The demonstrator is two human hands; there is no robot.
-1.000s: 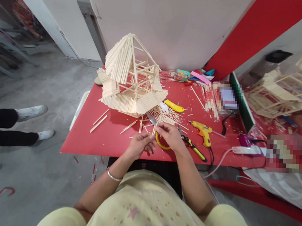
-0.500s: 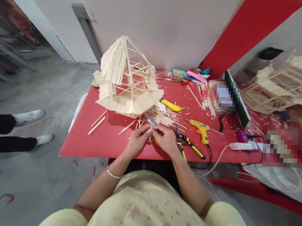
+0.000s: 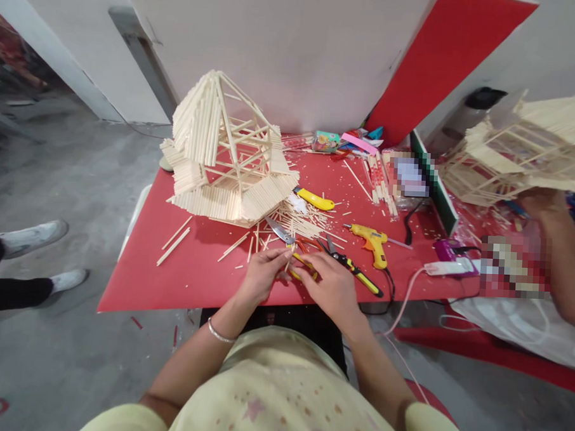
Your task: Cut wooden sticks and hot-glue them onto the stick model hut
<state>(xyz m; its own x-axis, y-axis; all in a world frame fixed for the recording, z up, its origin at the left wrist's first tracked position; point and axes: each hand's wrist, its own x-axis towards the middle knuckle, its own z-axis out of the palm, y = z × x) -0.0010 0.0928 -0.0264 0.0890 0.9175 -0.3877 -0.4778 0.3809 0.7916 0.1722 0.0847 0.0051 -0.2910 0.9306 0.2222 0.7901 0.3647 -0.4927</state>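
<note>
Near the front edge of the red table, my left hand (image 3: 264, 276) is closed in a pinch on a short wooden stick (image 3: 290, 259). My right hand (image 3: 331, 285) is just to the right, thumb and forefinger apart over the yellow handles of a pair of scissors (image 3: 280, 231). The handles are partly hidden, and no firm grip on them shows. The scissor blades point away to the left, towards a pile of cut sticks (image 3: 306, 224). Behind them stands a pavilion-like model (image 3: 233, 156) built of wooden sticks, its roof partly covered.
Black-and-yellow cutters (image 3: 361, 276), a yellow glue gun (image 3: 372, 243) and a yellow utility knife (image 3: 317, 199) lie on the table (image 3: 170, 293). A green-faced board (image 3: 434, 184) stands at the right. Beyond it, another person's arm (image 3: 564, 259) reaches to a second stick model (image 3: 504, 155).
My right hand has parted from the left and lies over the scissor handles. The stick stays in my left hand. The view has shifted right, and another person's arm shows more.
</note>
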